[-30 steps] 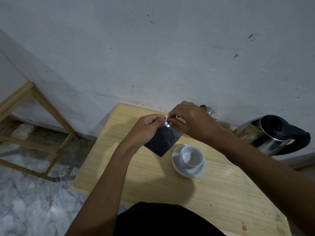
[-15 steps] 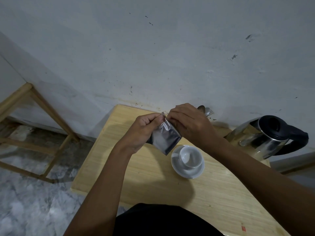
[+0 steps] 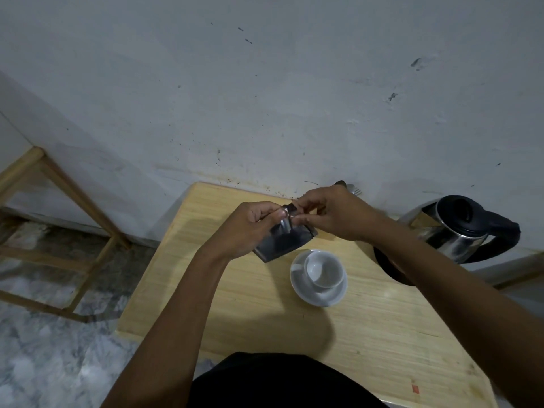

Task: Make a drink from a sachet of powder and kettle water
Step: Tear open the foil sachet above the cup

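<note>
A dark foil sachet (image 3: 284, 241) hangs in the air above the wooden table (image 3: 265, 304), held by both hands at its top edge. My left hand (image 3: 250, 228) pinches the top left corner. My right hand (image 3: 335, 213) pinches the top strip on the right, which looks partly torn open. Just below and to the right of the sachet stands an empty white cup (image 3: 323, 270) on a white saucer (image 3: 312, 298). A steel kettle (image 3: 453, 228) with a black lid and handle stands at the table's back right.
A fork and a spoon (image 3: 353, 189) lie by the wall behind my right hand. The grey wall runs along the table's far edge. A wooden frame (image 3: 59, 207) stands on the marble floor to the left. A dark round kettle base (image 3: 388, 265) lies under my right forearm.
The sachet has turned from corner-down to nearly level, and my hands have drawn slightly apart at its top edge, where a small tear shows.
</note>
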`<state>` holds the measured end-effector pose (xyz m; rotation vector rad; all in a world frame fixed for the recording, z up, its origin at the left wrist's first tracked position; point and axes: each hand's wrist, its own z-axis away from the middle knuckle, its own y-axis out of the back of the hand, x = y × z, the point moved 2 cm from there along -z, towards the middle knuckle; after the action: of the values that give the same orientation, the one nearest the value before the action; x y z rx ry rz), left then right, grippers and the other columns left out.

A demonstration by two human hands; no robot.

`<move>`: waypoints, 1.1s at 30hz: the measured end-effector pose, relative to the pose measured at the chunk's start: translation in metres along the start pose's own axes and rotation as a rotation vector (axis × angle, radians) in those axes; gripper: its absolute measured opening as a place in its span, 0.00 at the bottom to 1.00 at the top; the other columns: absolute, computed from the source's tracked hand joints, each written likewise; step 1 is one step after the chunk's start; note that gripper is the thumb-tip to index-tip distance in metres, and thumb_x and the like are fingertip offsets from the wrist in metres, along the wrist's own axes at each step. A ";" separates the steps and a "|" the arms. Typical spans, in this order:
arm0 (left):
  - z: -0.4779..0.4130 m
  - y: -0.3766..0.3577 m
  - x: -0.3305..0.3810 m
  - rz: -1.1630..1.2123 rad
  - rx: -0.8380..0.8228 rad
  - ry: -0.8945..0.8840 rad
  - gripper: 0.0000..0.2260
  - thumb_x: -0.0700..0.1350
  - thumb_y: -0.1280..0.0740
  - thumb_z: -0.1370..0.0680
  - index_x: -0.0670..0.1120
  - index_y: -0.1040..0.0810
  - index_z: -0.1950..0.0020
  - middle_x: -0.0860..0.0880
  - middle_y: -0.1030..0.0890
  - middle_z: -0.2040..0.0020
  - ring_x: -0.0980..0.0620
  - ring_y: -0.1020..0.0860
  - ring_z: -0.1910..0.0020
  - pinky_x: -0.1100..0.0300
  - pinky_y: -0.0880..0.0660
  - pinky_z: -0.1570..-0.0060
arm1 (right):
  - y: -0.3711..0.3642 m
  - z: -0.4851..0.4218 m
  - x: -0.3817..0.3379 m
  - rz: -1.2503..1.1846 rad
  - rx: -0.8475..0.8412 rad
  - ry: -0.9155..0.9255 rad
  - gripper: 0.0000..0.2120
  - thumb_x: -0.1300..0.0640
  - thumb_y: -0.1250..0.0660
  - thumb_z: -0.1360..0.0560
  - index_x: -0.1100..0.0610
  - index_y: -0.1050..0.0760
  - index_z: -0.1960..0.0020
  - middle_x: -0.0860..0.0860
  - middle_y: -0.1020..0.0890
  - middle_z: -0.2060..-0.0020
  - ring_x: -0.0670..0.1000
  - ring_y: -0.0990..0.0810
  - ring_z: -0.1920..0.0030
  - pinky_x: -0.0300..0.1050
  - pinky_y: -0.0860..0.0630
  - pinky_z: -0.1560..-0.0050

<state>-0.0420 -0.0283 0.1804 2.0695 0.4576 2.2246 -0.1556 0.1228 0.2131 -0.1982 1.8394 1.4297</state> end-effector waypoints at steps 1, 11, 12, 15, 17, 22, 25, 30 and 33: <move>-0.001 0.001 0.001 -0.024 -0.001 -0.006 0.10 0.46 0.38 0.19 0.52 0.16 0.53 0.58 0.17 0.63 0.63 0.23 0.63 0.68 0.29 0.60 | 0.001 -0.001 -0.001 0.030 -0.017 0.022 0.07 0.56 0.25 0.28 0.55 0.16 0.50 0.44 0.15 0.60 0.41 0.19 0.58 0.36 0.23 0.54; -0.004 0.007 0.001 -0.081 0.010 -0.056 0.09 0.42 0.35 0.21 0.45 0.15 0.56 0.53 0.15 0.61 0.61 0.19 0.60 0.64 0.26 0.54 | -0.004 -0.006 -0.008 0.078 0.085 0.079 0.03 0.54 0.27 0.27 0.54 0.17 0.55 0.46 0.16 0.63 0.44 0.19 0.61 0.33 0.26 0.60; -0.004 0.008 0.001 -0.073 0.008 -0.063 0.10 0.42 0.36 0.21 0.46 0.15 0.56 0.54 0.15 0.61 0.61 0.19 0.60 0.65 0.26 0.53 | -0.005 -0.006 -0.008 0.095 0.106 0.105 0.04 0.54 0.27 0.27 0.54 0.17 0.55 0.46 0.16 0.63 0.44 0.20 0.62 0.35 0.26 0.60; -0.005 0.009 0.000 0.024 0.004 -0.065 0.09 0.41 0.37 0.20 0.49 0.17 0.53 0.60 0.16 0.63 0.65 0.21 0.61 0.72 0.27 0.58 | -0.010 -0.006 -0.010 0.189 0.223 0.258 0.04 0.56 0.28 0.26 0.57 0.17 0.54 0.50 0.16 0.61 0.47 0.21 0.60 0.40 0.26 0.58; -0.007 0.010 -0.005 0.151 0.012 -0.039 0.09 0.40 0.37 0.20 0.45 0.17 0.48 0.58 0.16 0.60 0.62 0.21 0.58 0.71 0.26 0.58 | -0.015 -0.005 -0.011 0.254 0.305 0.364 0.05 0.57 0.30 0.26 0.59 0.18 0.55 0.52 0.16 0.61 0.51 0.21 0.58 0.39 0.27 0.55; -0.009 0.006 -0.015 0.280 -0.033 -0.025 0.10 0.41 0.39 0.19 0.46 0.18 0.52 0.57 0.18 0.60 0.60 0.22 0.57 0.67 0.25 0.56 | -0.025 0.000 -0.009 0.359 0.498 0.551 0.11 0.58 0.35 0.21 0.62 0.19 0.58 0.54 0.16 0.62 0.56 0.19 0.60 0.48 0.26 0.52; -0.010 0.002 -0.015 0.326 -0.063 -0.029 0.11 0.44 0.38 0.20 0.51 0.18 0.57 0.59 0.20 0.62 0.60 0.23 0.59 0.65 0.26 0.58 | -0.031 0.006 -0.008 0.356 0.592 0.590 0.09 0.61 0.34 0.22 0.63 0.18 0.57 0.55 0.16 0.61 0.54 0.20 0.59 0.51 0.25 0.54; -0.011 -0.009 -0.018 0.424 -0.085 -0.004 0.10 0.49 0.36 0.22 0.52 0.18 0.59 0.57 0.20 0.63 0.59 0.25 0.61 0.66 0.28 0.59 | -0.036 0.018 -0.007 0.352 0.659 0.615 0.07 0.64 0.34 0.22 0.64 0.19 0.56 0.58 0.16 0.60 0.54 0.21 0.58 0.50 0.24 0.55; -0.009 -0.006 -0.026 0.431 -0.038 -0.003 0.10 0.51 0.36 0.24 0.48 0.20 0.60 0.57 0.24 0.66 0.61 0.28 0.65 0.69 0.31 0.62 | -0.038 0.023 -0.015 0.299 0.637 0.644 0.10 0.65 0.36 0.21 0.65 0.19 0.56 0.59 0.16 0.59 0.54 0.20 0.57 0.46 0.25 0.53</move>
<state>-0.0493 -0.0310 0.1538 2.3302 -0.0414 2.4177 -0.1132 0.1242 0.1931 -0.0590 2.8601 0.9357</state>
